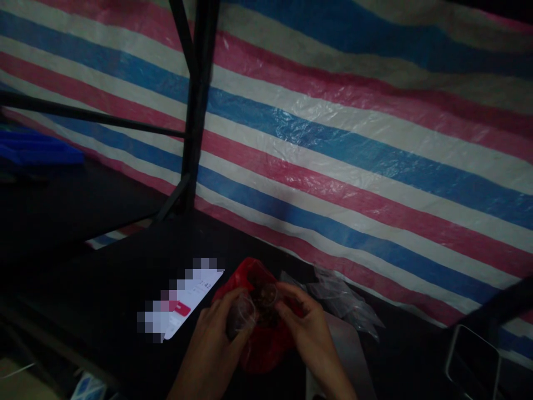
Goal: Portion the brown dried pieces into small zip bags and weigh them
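Observation:
My left hand (219, 330) is wrapped round a clear plastic bag (245, 312) that looks round at its opening and dark inside. In my right hand (306, 316), thumb and forefinger pinch a small clear round piece (270, 294), perhaps a cup or scoop; its exact kind is too dim to tell. Both hands are over an open red plastic bag (262, 358) on the black tabletop. Dark loose bits (260, 289) lie inside the red bag, partly hidden by my fingers.
A lit phone (183, 305) lies left of my hands. Crumpled clear bags (343, 300) and a flat silver device (352, 355) are to the right, with a dark-screened device (472, 364) beyond. A black frame post (197, 111) stands before striped sheeting (333, 144). A blue tray (45, 150) sits left.

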The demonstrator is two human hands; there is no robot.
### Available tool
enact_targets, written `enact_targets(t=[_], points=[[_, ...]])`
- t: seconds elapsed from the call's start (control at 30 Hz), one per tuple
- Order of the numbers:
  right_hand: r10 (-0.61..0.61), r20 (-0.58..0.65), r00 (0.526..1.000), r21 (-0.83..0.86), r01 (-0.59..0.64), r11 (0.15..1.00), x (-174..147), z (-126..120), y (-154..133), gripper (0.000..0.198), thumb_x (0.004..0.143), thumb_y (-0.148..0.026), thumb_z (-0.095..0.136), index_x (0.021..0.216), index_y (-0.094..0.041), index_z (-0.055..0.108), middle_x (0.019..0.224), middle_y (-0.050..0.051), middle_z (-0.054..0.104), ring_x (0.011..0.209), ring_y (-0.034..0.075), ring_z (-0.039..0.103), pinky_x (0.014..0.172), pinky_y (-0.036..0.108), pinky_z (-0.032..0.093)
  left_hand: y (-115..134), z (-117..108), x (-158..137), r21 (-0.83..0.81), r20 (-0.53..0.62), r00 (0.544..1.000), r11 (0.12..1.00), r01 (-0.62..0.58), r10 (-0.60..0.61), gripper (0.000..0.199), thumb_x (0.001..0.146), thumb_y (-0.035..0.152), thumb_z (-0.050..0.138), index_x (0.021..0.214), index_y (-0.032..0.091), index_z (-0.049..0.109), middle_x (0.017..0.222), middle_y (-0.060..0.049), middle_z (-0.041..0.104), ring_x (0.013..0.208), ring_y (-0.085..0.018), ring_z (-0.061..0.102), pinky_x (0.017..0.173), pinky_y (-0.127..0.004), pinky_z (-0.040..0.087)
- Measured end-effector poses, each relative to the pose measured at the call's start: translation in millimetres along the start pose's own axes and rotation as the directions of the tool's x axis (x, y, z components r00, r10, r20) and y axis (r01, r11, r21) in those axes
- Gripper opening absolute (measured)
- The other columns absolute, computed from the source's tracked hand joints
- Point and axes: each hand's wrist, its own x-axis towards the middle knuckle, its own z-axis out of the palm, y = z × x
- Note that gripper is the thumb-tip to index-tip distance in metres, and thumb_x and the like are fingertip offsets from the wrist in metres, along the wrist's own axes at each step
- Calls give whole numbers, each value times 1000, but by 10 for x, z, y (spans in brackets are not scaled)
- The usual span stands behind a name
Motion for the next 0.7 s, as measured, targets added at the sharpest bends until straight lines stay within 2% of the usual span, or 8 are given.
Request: enact_targets(t=[0.07,0.17,0.27,0.37,0.53,0.7], points=[[-4,17,1000,-12,4,1000,-57,-1,-116,28,83,-33,77,109,-26,82,113,7,84,109,30,77,101,44,59,26,57,23,52,2,1000,998,-24,24,41,93,47,65,126,25,73,124,-11,80,109,-32,75,96,-50,61],[-74,28,997,-132,77,988,-129,6,-229,27,83,-19,74,107,-27,82,114,5,83,112,27,76,105,42,57,39,144,36,126,2,998,990,-56,56,39,90,40,66,125,25,74,122,-11,81,114,-35,73,96,-54,59],[-193,74,978,-252,205,946,-181,-1,-247,36,86,-7,65,111,-29,82,122,4,80,118,24,73,110,40,54,-20,220,33,189,8,992,974,-123,123,40,89,32,64,127,26,73,124,-9,80,116,-33,73,99,-54,57],[-251,121,960,-300,276,913,-219,-14,-215,45,91,-1,58,118,-30,80,129,3,77,122,21,71,111,35,53,-109,263,29,233,51,980,952,-199,193,40,93,31,62,132,28,70,129,-7,79,118,-31,73,103,-52,54],[-253,95,963,-285,270,920,-226,-2,-180,48,90,3,63,117,-32,81,129,2,77,123,18,71,110,29,52,-191,279,10,253,79,971,938,-238,225,46,93,29,61,138,28,66,133,-8,77,121,-32,72,103,-53,53],[-206,37,978,-226,209,952,-203,30,-187,45,84,4,68,108,-31,83,118,0,81,113,19,75,103,28,56,-258,289,-13,274,66,968,928,-252,243,47,94,29,62,141,30,64,135,-7,76,121,-31,71,104,-52,52]])
